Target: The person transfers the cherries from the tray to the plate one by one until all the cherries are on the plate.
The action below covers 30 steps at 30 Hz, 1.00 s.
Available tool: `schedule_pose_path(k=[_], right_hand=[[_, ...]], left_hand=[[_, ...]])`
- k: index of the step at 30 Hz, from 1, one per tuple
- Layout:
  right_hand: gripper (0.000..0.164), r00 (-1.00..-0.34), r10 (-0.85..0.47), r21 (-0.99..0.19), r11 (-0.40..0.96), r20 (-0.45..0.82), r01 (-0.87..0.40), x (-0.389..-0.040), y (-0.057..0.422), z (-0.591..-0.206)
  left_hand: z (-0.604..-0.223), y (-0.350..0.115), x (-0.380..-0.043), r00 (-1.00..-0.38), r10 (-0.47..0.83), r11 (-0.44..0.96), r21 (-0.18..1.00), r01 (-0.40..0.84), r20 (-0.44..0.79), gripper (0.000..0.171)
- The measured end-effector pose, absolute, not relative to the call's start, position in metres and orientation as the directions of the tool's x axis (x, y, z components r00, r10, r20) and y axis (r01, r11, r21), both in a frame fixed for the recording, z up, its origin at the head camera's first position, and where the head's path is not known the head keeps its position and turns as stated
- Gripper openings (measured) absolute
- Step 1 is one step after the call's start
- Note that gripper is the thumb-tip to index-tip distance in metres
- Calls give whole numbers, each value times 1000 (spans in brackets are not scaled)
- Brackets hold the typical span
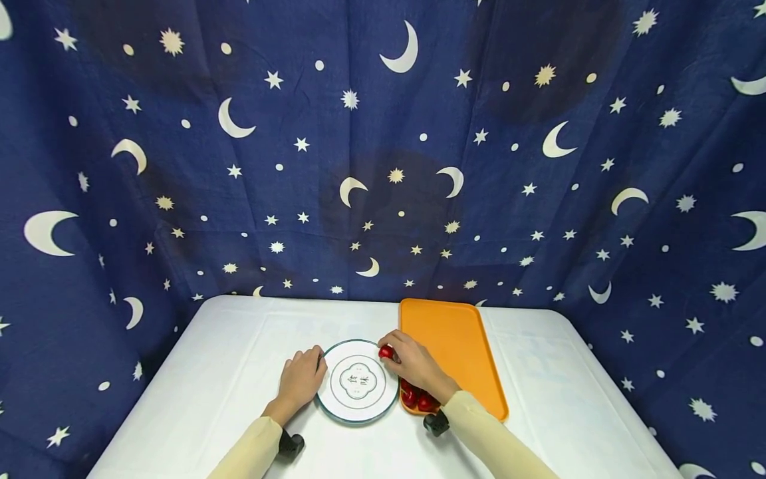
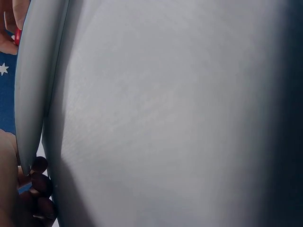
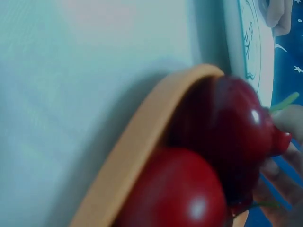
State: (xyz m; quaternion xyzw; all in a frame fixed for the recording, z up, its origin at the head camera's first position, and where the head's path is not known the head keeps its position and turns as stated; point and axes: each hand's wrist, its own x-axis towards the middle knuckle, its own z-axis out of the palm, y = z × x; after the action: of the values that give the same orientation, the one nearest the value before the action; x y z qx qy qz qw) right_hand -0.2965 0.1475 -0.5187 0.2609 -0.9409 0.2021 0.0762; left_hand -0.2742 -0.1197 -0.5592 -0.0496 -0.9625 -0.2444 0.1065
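A white plate point(image 1: 335, 399) with a dark green rim and a printed centre sits on the table. My left hand point(image 1: 300, 379) grips its left edge; in the left wrist view the fingers point(image 2: 41, 184) curl beneath the rim. Over the plate's upper right edge, my right hand point(image 1: 413, 362) pinches a small, shiny red fruit point(image 1: 386, 352) between thumb and fingers. Below that hand, several red fruits point(image 3: 175, 189) lie in the near left corner of an orange tray point(image 1: 451, 339), partly hidden by the wrist in the head view. Thin green stems show among them.
The tray stands just right of the plate, its raised rim close to it. A white cloth covers the table point(image 1: 239, 346). Behind and around hangs a dark blue curtain point(image 1: 287, 193) with moons and stars. Each wrist wears a black camera mount point(image 1: 291, 446).
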Motion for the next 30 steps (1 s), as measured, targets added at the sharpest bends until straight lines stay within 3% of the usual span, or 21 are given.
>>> schedule_pose_path(k=[15,25,30], right_hand=[[22,-832,-493,-296,779,256,-553,-294,140,-520],[32,-824,-507,-309,764,254,-566,-293,150,-521],[25,-835,-475,-331,768,277,-548,-296,162,-517]], left_hand=[[-562,-120,-275,-970,51,880,448,156,239,16],[-562,-118,-271,-969,43,876,457,154,244,14],[-560,-118,-270,-967,43,875,458,157,250,15]])
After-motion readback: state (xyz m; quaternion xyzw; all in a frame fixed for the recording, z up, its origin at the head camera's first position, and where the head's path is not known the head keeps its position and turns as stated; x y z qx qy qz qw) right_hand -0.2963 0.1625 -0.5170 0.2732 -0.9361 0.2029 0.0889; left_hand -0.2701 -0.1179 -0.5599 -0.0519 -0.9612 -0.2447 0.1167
